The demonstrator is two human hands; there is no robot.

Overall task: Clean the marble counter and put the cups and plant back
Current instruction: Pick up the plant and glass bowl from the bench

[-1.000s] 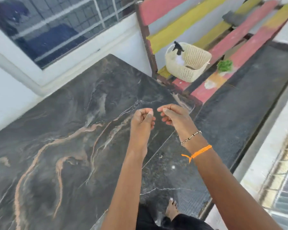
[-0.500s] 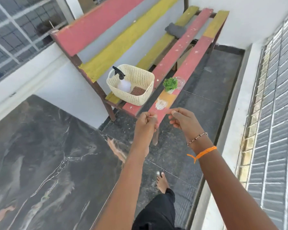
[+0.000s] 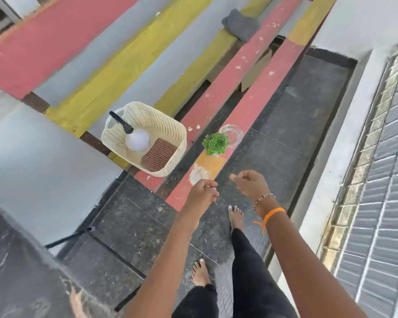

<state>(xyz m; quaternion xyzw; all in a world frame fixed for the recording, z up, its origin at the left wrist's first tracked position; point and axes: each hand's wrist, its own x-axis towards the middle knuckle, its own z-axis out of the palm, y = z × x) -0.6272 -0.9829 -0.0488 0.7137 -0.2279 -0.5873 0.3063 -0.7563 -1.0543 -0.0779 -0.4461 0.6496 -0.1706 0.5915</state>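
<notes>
A small green plant in a white pot stands on the front red slat of the bench. A clear glass cup is right behind it, touching or nearly so. My left hand is a closed fist holding nothing, just below and in front of the plant. My right hand, beside it to the right, has its fingers curled and is empty too. Only a dark corner of the marble counter shows at the lower left.
A cream woven basket on the bench holds a white spray bottle and a brown scrub pad. A grey cloth lies at the bench's far end. My bare feet stand on the dark stone floor; a white ledge runs along the right.
The view has swung from the marble counter to the bench, which is now much closer. Both hands stay raised with curled fingers and have drifted slightly apart.
</notes>
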